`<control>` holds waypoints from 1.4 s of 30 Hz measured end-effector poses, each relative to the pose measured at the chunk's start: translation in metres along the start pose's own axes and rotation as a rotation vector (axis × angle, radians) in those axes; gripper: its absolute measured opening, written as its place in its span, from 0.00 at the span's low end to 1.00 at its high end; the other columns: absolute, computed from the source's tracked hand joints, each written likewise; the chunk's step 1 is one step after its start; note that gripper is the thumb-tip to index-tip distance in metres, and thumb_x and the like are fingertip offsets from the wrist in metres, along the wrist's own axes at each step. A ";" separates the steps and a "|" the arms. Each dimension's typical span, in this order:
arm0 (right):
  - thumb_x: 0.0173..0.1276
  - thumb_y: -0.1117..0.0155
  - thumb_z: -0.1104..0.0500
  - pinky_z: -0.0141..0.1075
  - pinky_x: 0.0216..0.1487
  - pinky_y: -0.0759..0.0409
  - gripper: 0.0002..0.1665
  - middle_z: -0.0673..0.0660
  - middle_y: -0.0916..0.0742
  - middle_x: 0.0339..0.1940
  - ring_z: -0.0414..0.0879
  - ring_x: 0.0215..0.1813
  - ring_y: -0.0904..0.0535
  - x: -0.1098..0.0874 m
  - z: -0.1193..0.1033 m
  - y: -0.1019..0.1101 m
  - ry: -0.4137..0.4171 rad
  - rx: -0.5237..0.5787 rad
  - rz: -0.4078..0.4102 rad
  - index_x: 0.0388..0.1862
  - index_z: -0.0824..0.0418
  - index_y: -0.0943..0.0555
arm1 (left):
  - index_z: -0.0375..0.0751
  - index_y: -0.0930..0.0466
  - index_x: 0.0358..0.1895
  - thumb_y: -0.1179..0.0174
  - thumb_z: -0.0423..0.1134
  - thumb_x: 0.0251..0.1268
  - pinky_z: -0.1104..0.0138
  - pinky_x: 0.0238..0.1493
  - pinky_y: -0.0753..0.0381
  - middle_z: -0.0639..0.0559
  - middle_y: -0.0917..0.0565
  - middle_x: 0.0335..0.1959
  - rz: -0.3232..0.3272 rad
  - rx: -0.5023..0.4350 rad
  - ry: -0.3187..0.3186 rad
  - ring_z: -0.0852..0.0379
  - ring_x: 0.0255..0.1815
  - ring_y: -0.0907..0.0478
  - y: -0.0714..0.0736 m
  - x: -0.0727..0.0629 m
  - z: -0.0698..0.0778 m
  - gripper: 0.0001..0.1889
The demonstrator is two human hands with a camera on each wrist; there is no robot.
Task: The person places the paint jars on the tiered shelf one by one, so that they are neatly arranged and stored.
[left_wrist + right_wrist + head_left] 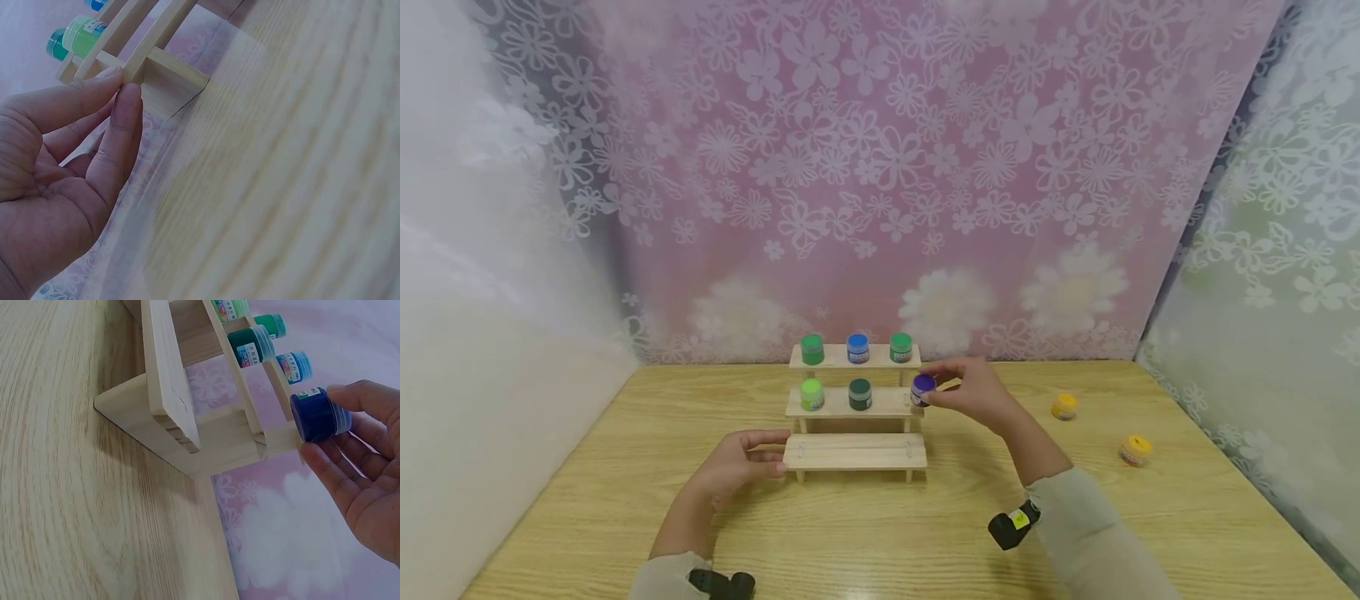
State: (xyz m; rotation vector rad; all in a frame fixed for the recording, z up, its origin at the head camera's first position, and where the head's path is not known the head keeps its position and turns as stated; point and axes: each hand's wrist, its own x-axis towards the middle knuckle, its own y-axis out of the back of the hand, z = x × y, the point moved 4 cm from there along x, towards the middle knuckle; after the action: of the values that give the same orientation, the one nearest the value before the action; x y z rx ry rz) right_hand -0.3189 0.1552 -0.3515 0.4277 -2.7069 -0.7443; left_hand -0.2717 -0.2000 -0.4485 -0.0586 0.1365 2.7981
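A three-step wooden rack (855, 457) stands on the table. My left hand (737, 463) pinches the left end of its lowest step between thumb and fingers, as the left wrist view shows. With thumb and fingertips, my right hand (973, 395) holds a dark blue-purple paint jar (315, 417) at the right end of the middle step; whether its base touches the wood I cannot tell. On that step sit a light green jar (812, 394) and a dark green jar (861, 394). The top step carries a green jar (812, 349), a blue jar (858, 348) and another green jar (901, 347).
To the right of the rack, two yellow paint jars (1063, 407) lie apart on the wood-grain table (865, 542). A pink floral cloth (887, 208) hangs right behind the rack, and pale sheets (1300, 250) flank the table.
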 end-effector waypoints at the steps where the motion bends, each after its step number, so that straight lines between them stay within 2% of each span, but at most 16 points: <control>1: 0.60 0.25 0.60 0.39 0.42 0.16 0.24 0.57 0.15 0.44 0.53 0.48 0.20 0.002 0.001 -0.002 -0.004 -0.002 -0.001 0.56 0.61 0.17 | 0.26 0.32 0.67 0.30 0.30 0.57 0.59 0.49 0.17 0.32 0.24 0.59 -0.002 -0.001 0.000 0.49 0.51 0.20 0.000 0.000 0.000 0.33; 8: 0.58 0.24 0.59 0.39 0.39 0.17 0.21 0.54 0.14 0.42 0.52 0.46 0.19 0.011 0.003 -0.014 -0.018 -0.007 0.014 0.52 0.59 0.15 | 0.25 0.32 0.67 0.31 0.29 0.59 0.60 0.48 0.17 0.32 0.24 0.59 0.002 0.002 0.002 0.49 0.51 0.21 -0.002 0.000 0.002 0.32; 15: 0.56 0.23 0.59 0.39 0.40 0.17 0.19 0.54 0.14 0.39 0.54 0.47 0.20 0.016 0.006 -0.023 -0.072 0.023 0.041 0.48 0.57 0.14 | 0.25 0.31 0.66 0.31 0.29 0.57 0.62 0.47 0.17 0.34 0.22 0.57 0.015 0.012 0.003 0.50 0.50 0.20 -0.001 0.000 0.003 0.32; 30: 0.58 0.24 0.61 0.37 0.37 0.17 0.18 0.52 0.14 0.37 0.52 0.45 0.19 0.016 0.007 -0.031 -0.099 -0.046 0.094 0.48 0.59 0.14 | 0.25 0.32 0.66 0.31 0.28 0.58 0.61 0.48 0.17 0.34 0.23 0.57 0.010 0.003 0.007 0.50 0.50 0.20 -0.001 0.000 0.003 0.32; 42: 0.58 0.24 0.59 0.41 0.41 0.16 0.21 0.54 0.15 0.45 0.52 0.48 0.19 0.006 0.008 -0.027 -0.079 -0.008 0.147 0.51 0.60 0.16 | 0.26 0.32 0.66 0.31 0.30 0.58 0.60 0.49 0.17 0.33 0.25 0.60 0.003 -0.004 0.019 0.49 0.51 0.20 -0.001 0.000 0.000 0.33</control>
State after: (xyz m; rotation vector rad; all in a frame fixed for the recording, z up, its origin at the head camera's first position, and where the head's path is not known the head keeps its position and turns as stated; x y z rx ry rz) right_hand -0.3222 0.1341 -0.3715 0.1990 -2.7715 -0.7450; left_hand -0.2719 -0.1991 -0.4484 -0.0864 0.1361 2.8017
